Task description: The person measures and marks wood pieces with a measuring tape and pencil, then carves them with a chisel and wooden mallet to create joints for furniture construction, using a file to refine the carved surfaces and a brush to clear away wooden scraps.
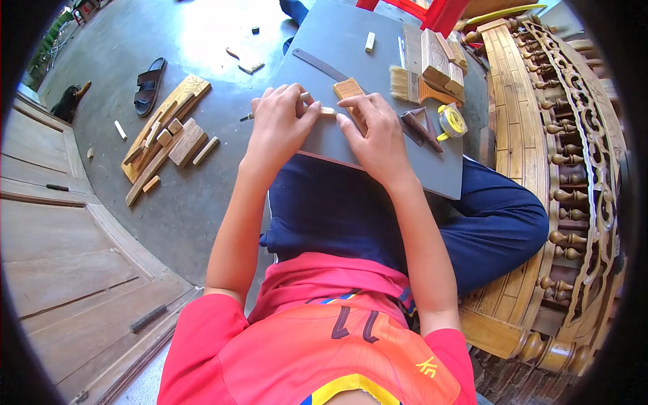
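On the grey board [398, 162] across my lap, my left hand [280, 118] is closed on a thin pen-like tool [247, 117] whose dark tip sticks out to its left. A small light wooden piece [327, 111] lies between my two hands, touching my left fingertips. My right hand [373, 125] is closed round a wooden block [349, 88], its fingers over the block and its thumb beside the small piece. Behind my hands lies a metal ruler [319, 67]. Right of my right hand are a dark brown angled tool [423, 128] and a yellow tape measure [452, 121].
A brush [405, 84] and stacked wooden blocks [442, 64] lie at the board's right, a small white block [370, 42] at its far part. Wood pieces [165, 135] and a sandal [149, 86] are on the floor at left. A carved wooden bench [516, 101] stands at right.
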Tool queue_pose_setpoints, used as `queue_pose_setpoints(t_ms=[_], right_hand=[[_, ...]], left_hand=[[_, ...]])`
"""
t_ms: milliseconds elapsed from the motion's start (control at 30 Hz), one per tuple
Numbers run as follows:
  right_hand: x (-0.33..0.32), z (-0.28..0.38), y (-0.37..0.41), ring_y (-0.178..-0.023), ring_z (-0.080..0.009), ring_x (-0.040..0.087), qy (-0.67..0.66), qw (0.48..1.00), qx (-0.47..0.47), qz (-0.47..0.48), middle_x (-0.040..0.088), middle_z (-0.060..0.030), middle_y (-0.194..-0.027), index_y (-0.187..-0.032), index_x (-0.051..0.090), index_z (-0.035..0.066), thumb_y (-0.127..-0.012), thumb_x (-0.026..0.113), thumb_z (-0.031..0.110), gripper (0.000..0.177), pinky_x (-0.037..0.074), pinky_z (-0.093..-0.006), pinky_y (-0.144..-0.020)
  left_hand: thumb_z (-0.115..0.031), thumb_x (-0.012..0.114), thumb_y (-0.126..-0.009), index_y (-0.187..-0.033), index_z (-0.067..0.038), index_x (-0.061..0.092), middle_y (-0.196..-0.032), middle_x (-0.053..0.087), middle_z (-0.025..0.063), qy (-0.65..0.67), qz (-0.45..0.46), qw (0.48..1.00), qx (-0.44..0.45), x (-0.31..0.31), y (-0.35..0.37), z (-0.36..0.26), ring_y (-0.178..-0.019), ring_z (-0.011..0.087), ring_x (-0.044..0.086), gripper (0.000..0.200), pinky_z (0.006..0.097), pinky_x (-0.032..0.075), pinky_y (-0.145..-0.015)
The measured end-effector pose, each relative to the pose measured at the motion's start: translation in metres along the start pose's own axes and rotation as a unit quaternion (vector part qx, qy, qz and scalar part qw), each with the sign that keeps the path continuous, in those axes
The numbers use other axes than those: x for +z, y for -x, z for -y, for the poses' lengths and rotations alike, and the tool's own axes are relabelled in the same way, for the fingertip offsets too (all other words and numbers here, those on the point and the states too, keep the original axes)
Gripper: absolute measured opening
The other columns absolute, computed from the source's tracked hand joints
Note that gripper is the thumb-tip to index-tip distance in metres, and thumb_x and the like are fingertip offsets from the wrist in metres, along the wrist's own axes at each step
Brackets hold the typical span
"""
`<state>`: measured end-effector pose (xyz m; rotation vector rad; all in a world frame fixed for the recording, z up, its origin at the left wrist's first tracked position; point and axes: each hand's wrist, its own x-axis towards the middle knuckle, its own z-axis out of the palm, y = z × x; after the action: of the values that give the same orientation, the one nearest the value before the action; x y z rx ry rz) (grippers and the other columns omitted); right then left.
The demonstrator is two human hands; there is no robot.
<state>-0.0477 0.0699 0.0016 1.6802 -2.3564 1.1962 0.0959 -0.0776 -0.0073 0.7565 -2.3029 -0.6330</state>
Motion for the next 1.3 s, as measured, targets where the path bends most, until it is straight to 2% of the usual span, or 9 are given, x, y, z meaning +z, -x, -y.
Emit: queue_pose_setpoints(t_ms=[100, 233, 333, 400, 600, 900, 1300], right_hand=[[0.0, 0.001, 0.001, -0.109, -0.0348, 0.065, 0.021, 1.0, -0.006, 0.011, 0.066, -0.0141, -0.11, -0.115, 0.074, 0.009, -0.097, 0.073, 0.025, 0.024, 0.049, -0.049, -0.102], [0.0, -0.001, 0.002, -0.109, -0.0333, 0.064, 0.032, 0.999, -0.038, 0.004, 0.066, -0.0129, -0.11, -0.121, 0.076, 0.016, -0.099, 0.072, 0.026, 0.025, 0.048, -0.048, -0.098], [-0.004, 0.003, 0.002, -0.109, -0.032, 0.064, 0.049, 0.996, -0.068, 0.018, 0.066, -0.0119, -0.11, -0.125, 0.077, 0.023, -0.1, 0.071, 0.027, 0.025, 0.048, -0.0472, -0.096], [-0.003, 0.002, 0.002, -0.108, -0.0315, 0.065, 0.065, 0.995, -0.071, 0.026, 0.066, -0.0114, -0.11, -0.125, 0.078, 0.026, -0.101, 0.071, 0.027, 0.025, 0.047, -0.0469, -0.095], [-0.002, -0.001, 0.003, -0.106, -0.0312, 0.066, 0.047, 0.996, -0.076, 0.013, 0.067, -0.0105, -0.107, -0.118, 0.08, 0.024, -0.1, 0.072, 0.027, 0.019, 0.047, -0.0478, -0.094], [-0.005, -0.001, 0.001, -0.108, -0.0309, 0.068, -0.01, 0.999, -0.02, 0.03, 0.069, -0.0101, -0.105, -0.11, 0.078, 0.014, -0.097, 0.075, 0.023, 0.016, 0.048, -0.0479, -0.102], [-0.006, -0.002, 0.0, -0.106, -0.0329, 0.067, -0.056, 0.998, 0.012, 0.024, 0.07, -0.0113, -0.103, -0.099, 0.077, 0.01, -0.093, 0.079, 0.023, 0.015, 0.048, -0.0484, -0.101]], left_hand=[[-0.031, 0.074, -0.099, -0.1, -0.005, 0.076, -0.089, 0.072, 0.0111, 0.007, 0.005, 1.0, -0.007, 0.0, 0.0, 0.001, -0.091, 0.031, 0.065, 0.026, 0.0457, 0.047, -0.091], [-0.029, 0.075, -0.098, -0.105, -0.005, 0.074, -0.097, 0.073, 0.0118, 0.036, 0.053, 0.998, 0.01, -0.009, 0.0, 0.004, -0.096, 0.0316, 0.065, 0.025, 0.0453, 0.047, -0.094], [-0.029, 0.078, -0.097, -0.11, -0.007, 0.073, -0.104, 0.073, 0.0116, 0.048, 0.091, 0.992, 0.067, -0.018, 0.003, 0.003, -0.104, 0.0317, 0.065, 0.026, 0.0445, 0.047, -0.097], [-0.03, 0.079, -0.096, -0.112, -0.007, 0.072, -0.107, 0.073, 0.0113, 0.035, 0.115, 0.991, 0.055, -0.019, 0.001, 0.003, -0.11, 0.0314, 0.064, 0.028, 0.0442, 0.047, -0.099], [-0.031, 0.08, -0.096, -0.112, -0.007, 0.071, -0.109, 0.073, 0.0116, 0.022, 0.11, 0.992, 0.049, -0.016, 0.001, 0.001, -0.113, 0.0319, 0.065, 0.029, 0.0437, 0.045, -0.102], [-0.029, 0.08, -0.095, -0.11, -0.007, 0.071, -0.104, 0.071, 0.0119, 0.035, 0.126, 0.988, 0.084, -0.012, 0.002, -0.007, -0.108, 0.0334, 0.064, 0.028, 0.0443, 0.044, -0.099], [-0.028, 0.079, -0.092, -0.108, -0.008, 0.068, -0.102, 0.068, 0.0105, 0.033, 0.138, 0.986, 0.092, -0.011, 0.002, -0.009, -0.106, 0.0328, 0.062, 0.027, 0.0437, 0.043, -0.098]])
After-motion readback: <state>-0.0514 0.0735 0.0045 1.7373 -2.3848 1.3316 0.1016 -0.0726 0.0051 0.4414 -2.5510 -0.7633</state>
